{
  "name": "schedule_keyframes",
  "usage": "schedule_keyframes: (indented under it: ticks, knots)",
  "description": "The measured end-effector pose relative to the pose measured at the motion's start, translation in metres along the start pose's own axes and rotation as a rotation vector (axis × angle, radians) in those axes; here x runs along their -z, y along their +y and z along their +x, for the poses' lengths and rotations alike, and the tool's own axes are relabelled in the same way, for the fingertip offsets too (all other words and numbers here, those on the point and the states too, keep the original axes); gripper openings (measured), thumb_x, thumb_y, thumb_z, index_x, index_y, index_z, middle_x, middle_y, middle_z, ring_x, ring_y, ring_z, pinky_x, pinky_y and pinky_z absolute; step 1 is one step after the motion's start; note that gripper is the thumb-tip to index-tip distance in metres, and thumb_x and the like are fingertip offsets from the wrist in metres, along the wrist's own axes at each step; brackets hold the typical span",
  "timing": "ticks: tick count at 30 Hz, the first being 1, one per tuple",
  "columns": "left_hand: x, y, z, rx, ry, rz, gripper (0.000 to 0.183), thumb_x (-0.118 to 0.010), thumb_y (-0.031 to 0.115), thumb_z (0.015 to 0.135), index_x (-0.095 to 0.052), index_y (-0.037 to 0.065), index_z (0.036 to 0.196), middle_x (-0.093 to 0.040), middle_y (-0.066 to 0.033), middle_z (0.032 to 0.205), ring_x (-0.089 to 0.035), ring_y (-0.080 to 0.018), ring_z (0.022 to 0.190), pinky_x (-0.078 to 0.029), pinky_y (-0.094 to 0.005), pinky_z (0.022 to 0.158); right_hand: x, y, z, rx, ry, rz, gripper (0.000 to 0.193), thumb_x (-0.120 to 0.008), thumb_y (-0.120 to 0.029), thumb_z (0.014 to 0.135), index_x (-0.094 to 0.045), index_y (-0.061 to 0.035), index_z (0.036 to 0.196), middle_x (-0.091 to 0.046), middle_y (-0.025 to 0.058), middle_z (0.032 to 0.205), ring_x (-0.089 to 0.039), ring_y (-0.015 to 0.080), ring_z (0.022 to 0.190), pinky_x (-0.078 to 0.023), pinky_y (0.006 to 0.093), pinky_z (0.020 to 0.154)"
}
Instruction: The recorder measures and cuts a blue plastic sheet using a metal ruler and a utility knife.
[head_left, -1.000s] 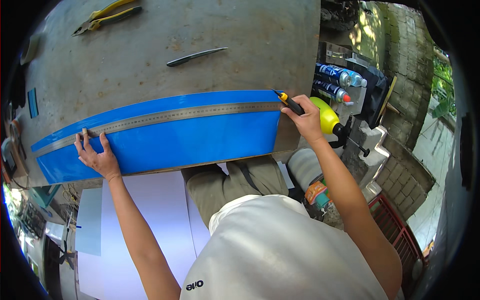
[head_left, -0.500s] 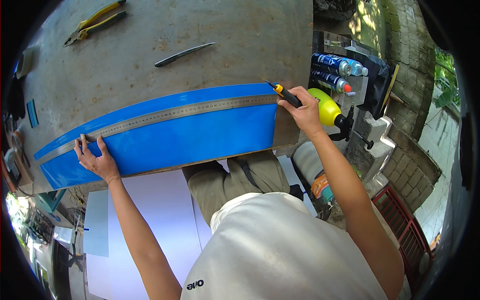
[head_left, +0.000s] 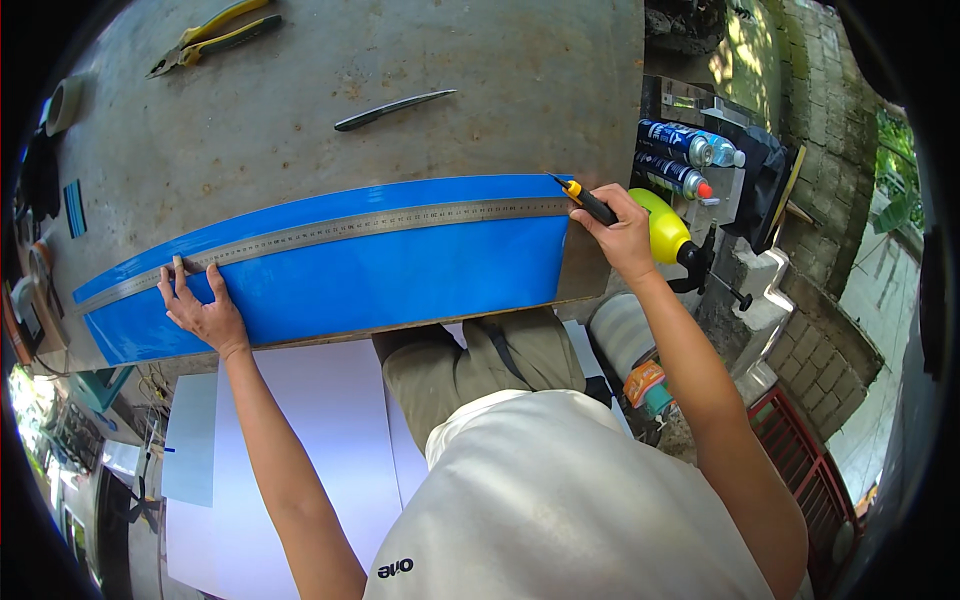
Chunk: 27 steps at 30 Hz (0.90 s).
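Observation:
A blue sheet (head_left: 400, 270) lies along the near edge of the metal table, with a long steel ruler (head_left: 350, 226) across it. Near the ruler's left part, my left hand (head_left: 205, 315) is spread, its fingertips pressing on the ruler and the sheet. My right hand (head_left: 625, 235) grips a black and yellow utility knife (head_left: 592, 203) at the sheet's right end. The knife's blade points up and left, its tip near the sheet's far right corner. I cannot tell whether the tip touches the sheet.
Pliers (head_left: 215, 38) with yellow and black handles and a slim, dark-handled knife (head_left: 395, 110) lie farther back on the table (head_left: 520, 80). Off its right side are spray cans (head_left: 670, 142) and a yellow-green spray bottle (head_left: 660, 225). A tape roll (head_left: 65, 103) sits at the far left.
The whole view has shifted slightly, so the table and its things appear a little farther right and lower. Both hands keep their places on the ruler and the knife.

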<state>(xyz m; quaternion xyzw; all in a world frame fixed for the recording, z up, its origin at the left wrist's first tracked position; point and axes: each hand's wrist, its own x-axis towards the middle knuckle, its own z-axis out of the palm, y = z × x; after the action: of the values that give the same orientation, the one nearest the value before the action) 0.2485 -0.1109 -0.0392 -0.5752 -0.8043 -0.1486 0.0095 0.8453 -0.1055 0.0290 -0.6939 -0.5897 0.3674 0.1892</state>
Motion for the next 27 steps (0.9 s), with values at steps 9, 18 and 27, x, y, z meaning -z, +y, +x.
schedule_keyframes:
  ticks: [9, 18, 27]
  knots:
    - [0.000, 0.002, -0.001, 0.003, -0.004, -0.009, 0.063, -0.069, 0.056, 0.097, -0.061, 0.022, 0.149, -0.044, -0.0059, 0.164, -0.039, -0.0355, 0.153, -0.016, -0.0710, 0.124, 0.002, -0.002, 0.000, -0.007, -0.004, -0.011, 0.024, -0.089, -0.010, 0.080, -0.074, -0.0009, 0.096, -0.071, 0.0092, 0.093, -0.067, 0.0256, 0.086, -0.053, 0.0349, 0.078]
    - [-0.003, 0.002, 0.001, 0.017, -0.013, -0.007, 0.063, -0.069, 0.056, 0.097, -0.061, 0.021, 0.148, -0.043, -0.0060, 0.164, -0.039, -0.0357, 0.153, -0.015, -0.0710, 0.125, 0.002, -0.002, -0.001, -0.028, 0.005, -0.025, 0.024, -0.090, -0.009, 0.080, -0.074, -0.0009, 0.096, -0.071, 0.0090, 0.093, -0.068, 0.0246, 0.087, -0.053, 0.0346, 0.078]
    - [0.008, 0.007, -0.001, 0.010, 0.007, 0.027, 0.065, -0.076, 0.050, 0.092, -0.062, 0.020, 0.147, -0.049, -0.0095, 0.160, -0.039, -0.0383, 0.152, -0.020, -0.0712, 0.122, -0.005, 0.006, 0.000, 0.013, -0.007, -0.023, 0.025, -0.090, -0.012, 0.082, -0.071, -0.0008, 0.095, -0.070, 0.0100, 0.091, -0.066, 0.0231, 0.083, -0.052, 0.0339, 0.077]
